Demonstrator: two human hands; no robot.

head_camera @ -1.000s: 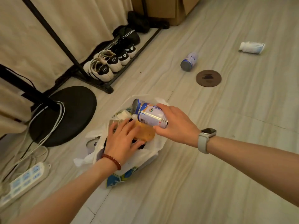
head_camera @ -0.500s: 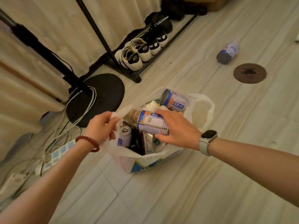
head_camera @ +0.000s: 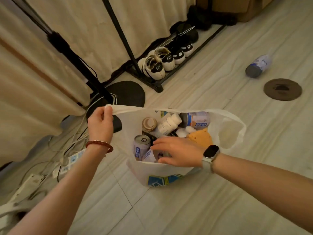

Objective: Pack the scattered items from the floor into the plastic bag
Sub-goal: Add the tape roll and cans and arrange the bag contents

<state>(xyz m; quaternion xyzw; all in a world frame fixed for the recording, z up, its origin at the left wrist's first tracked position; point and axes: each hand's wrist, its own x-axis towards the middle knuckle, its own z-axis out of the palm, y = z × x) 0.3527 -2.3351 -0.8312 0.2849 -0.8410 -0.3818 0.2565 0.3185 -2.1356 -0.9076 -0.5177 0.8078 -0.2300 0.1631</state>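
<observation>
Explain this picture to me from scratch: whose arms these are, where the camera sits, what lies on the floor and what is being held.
There is no machine here. The arms belong to a person wearing a wide-angle camera on the head, so you look forward and down at their own hands.

The left hand, with a bead bracelet, pinches one handle of a white plastic bag and lifts it open. The right hand, with a watch on the wrist, reaches into the bag with fingers spread over the cans; it does not seem to grip anything.

Inside the bag are drink cans, a white bottle and a yellow sponge. On the floor, one can lies loose beside a round floor cover. A shoe rack stands by the curtain.
</observation>
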